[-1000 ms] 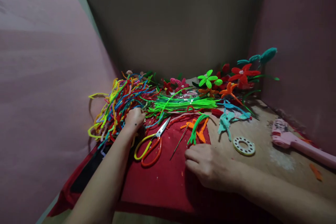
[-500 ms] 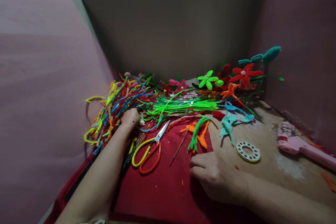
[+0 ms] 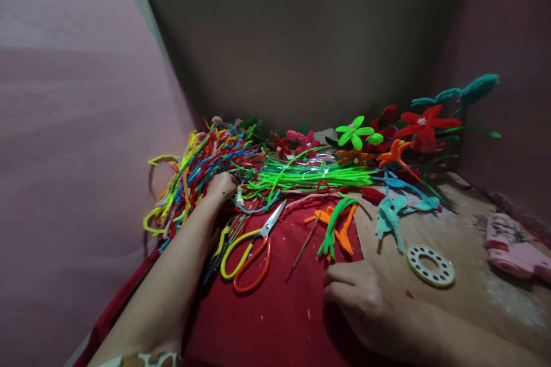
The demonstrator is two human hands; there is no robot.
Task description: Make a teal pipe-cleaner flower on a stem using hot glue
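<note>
My left hand [image 3: 222, 186] reaches to the right edge of a heap of many-coloured pipe cleaners [image 3: 202, 166]. Its fingers are curled, and their tips and anything in them are hidden. A small bunch of white stamens [image 3: 240, 195] lies beside it. Curled on the red cloth [image 3: 275, 327] is my right hand [image 3: 353, 292], its fingertips tucked out of sight; what they hold, if anything, does not show. Just beyond its knuckles lie a green pipe-cleaner piece [image 3: 333, 226] and an orange one [image 3: 345, 238]. Scissors [image 3: 253, 252] with yellow and red handles lie between my arms.
A bundle of green pipe cleaners [image 3: 318, 175] lies behind the scissors. Pipe-cleaner flowers, including a red one [image 3: 424, 121], stand along the back wall. To the right are a turquoise piece [image 3: 391, 215], a white ring with holes [image 3: 430, 265] and a pink tool [image 3: 508, 246]. Pliers [image 3: 219, 252] lie by my left forearm.
The view has turned slightly left, so everything appears shifted to the right. Against the things on the table, both hands have hardly moved.
</note>
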